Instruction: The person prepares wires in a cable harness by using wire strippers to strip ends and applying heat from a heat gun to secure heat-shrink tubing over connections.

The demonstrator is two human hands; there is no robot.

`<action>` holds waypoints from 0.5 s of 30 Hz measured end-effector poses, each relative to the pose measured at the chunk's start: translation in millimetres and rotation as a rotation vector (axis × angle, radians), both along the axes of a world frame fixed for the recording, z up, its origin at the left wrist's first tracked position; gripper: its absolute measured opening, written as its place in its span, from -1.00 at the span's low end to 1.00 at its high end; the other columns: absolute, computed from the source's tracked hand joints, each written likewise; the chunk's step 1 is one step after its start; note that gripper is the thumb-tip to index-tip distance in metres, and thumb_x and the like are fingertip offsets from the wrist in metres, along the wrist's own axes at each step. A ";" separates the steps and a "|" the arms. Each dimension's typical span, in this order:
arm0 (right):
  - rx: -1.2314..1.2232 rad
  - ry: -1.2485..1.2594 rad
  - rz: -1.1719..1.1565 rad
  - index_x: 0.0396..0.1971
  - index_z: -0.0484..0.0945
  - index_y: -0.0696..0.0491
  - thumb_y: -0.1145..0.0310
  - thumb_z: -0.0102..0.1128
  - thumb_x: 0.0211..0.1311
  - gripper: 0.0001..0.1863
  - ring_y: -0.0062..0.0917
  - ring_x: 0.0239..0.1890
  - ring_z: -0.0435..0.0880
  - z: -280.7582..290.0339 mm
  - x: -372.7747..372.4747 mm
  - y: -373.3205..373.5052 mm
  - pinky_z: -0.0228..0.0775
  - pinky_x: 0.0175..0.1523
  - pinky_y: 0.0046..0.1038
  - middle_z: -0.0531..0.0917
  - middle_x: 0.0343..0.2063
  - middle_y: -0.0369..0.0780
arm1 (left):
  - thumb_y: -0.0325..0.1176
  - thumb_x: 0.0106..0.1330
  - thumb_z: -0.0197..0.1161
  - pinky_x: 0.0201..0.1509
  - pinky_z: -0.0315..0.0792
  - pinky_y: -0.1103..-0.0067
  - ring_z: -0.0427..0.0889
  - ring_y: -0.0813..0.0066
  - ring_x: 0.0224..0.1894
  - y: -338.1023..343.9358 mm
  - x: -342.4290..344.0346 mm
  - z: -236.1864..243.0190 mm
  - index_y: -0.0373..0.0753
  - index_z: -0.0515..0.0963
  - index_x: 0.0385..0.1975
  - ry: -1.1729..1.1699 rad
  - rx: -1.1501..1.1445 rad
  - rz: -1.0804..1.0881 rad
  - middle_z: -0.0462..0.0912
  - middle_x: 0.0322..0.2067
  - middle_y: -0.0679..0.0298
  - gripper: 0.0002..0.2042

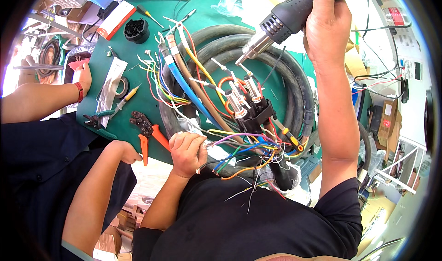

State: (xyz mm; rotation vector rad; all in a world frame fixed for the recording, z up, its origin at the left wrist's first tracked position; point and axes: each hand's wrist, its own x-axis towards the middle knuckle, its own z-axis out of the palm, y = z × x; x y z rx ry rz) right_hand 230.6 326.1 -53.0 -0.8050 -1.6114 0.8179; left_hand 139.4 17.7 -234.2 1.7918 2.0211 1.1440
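Observation:
My right hand (328,28) grips a dark heat gun (287,17) by its body, high on the right. Its metal nozzle (253,47) points down and left, just above a black connector (258,114) with several upright metal pins (237,102). Closed in front of the connector, my left hand (189,153) pinches the end of a purple wire (230,139); its fingers partly hide what is in them. More thin coloured wires (248,172) fan out beside that hand. Thick blue (184,82) and brown cables rise behind the connector.
A coil of thick black cable (294,77) lies on the green table (156,8). Orange-handled crimping pliers (149,132), a yellow-handled screwdriver (292,139) and a round black housing (136,31) lie around it. A co-worker's hands (83,77) are at the left.

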 end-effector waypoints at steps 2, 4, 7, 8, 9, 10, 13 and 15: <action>-0.018 -0.033 -0.009 -0.30 0.48 0.17 0.10 0.14 0.29 -0.62 -0.71 -0.43 0.34 5.5 -1.4 -5.5 0.21 -0.32 -0.62 0.45 -0.48 -0.37 | -0.40 0.02 0.24 -0.02 0.26 0.42 0.51 0.40 -0.24 -0.1 -0.2 -0.3 -0.16 0.61 -0.41 0.000 0.000 0.000 0.59 -0.39 0.37 -0.88; -0.010 -0.041 -0.019 -0.31 0.48 0.17 0.10 0.14 0.29 -0.63 -0.71 -0.43 0.34 5.8 -1.5 -5.6 0.21 -0.33 -0.62 0.45 -0.49 -0.37 | -0.40 0.02 0.24 -0.02 0.26 0.42 0.52 0.40 -0.24 -0.5 0.2 -1.9 -0.16 0.61 -0.42 -0.001 0.004 0.002 0.59 -0.39 0.37 -0.88; 0.021 -0.032 -0.023 -0.32 0.48 0.17 0.10 0.13 0.29 -0.63 -0.71 -0.44 0.35 -0.2 0.0 0.7 0.21 -0.33 -0.62 0.45 -0.49 -0.37 | -0.41 0.01 0.24 -0.02 0.26 0.43 0.52 0.41 -0.25 -0.2 0.4 -1.6 -0.16 0.61 -0.42 -0.001 0.008 0.004 0.59 -0.39 0.37 -0.88; 0.020 -0.037 -0.020 -0.33 0.48 0.17 0.10 0.13 0.30 -0.63 -0.71 -0.45 0.35 0.1 0.2 0.6 0.22 -0.34 -0.62 0.45 -0.49 -0.37 | -0.41 0.01 0.25 -0.02 0.26 0.43 0.52 0.41 -0.25 0.0 0.4 -1.3 -0.16 0.61 -0.42 0.000 0.009 0.004 0.59 -0.39 0.37 -0.88; 0.019 -0.043 -0.016 -0.33 0.48 0.17 0.11 0.13 0.30 -0.64 -0.71 -0.45 0.35 0.1 0.1 0.6 0.22 -0.34 -0.62 0.46 -0.49 -0.37 | -0.40 0.01 0.25 -0.02 0.26 0.43 0.52 0.41 -0.25 0.0 0.4 -1.4 -0.16 0.61 -0.42 -0.001 0.008 0.004 0.59 -0.39 0.37 -0.88; 0.022 -0.039 -0.014 -0.33 0.48 0.17 0.11 0.13 0.30 -0.64 -0.71 -0.45 0.35 -0.1 -0.3 0.5 0.22 -0.34 -0.62 0.46 -0.50 -0.37 | -0.40 0.01 0.25 -0.02 0.26 0.43 0.52 0.41 -0.24 -0.1 0.4 -1.4 -0.16 0.61 -0.42 -0.003 0.006 0.004 0.59 -0.39 0.37 -0.88; 0.023 -0.030 -0.009 -0.33 0.48 0.17 0.12 0.12 0.30 -0.64 -0.71 -0.45 0.35 -0.7 -1.6 0.5 0.22 -0.34 -0.62 0.45 -0.50 -0.37 | -0.40 0.02 0.24 -0.02 0.26 0.43 0.52 0.41 -0.24 -0.5 0.1 -1.3 -0.15 0.61 -0.42 -0.006 0.002 0.001 0.58 -0.39 0.38 -0.88; 0.013 -0.030 -0.005 -0.33 0.47 0.17 0.12 0.12 0.31 -0.64 -0.71 -0.45 0.35 -0.7 -1.6 0.5 0.22 -0.34 -0.62 0.46 -0.50 -0.37 | -0.40 0.03 0.24 -0.01 0.26 0.43 0.51 0.41 -0.23 -0.7 -0.1 -1.5 -0.15 0.60 -0.41 -0.006 0.001 0.000 0.58 -0.39 0.38 -0.88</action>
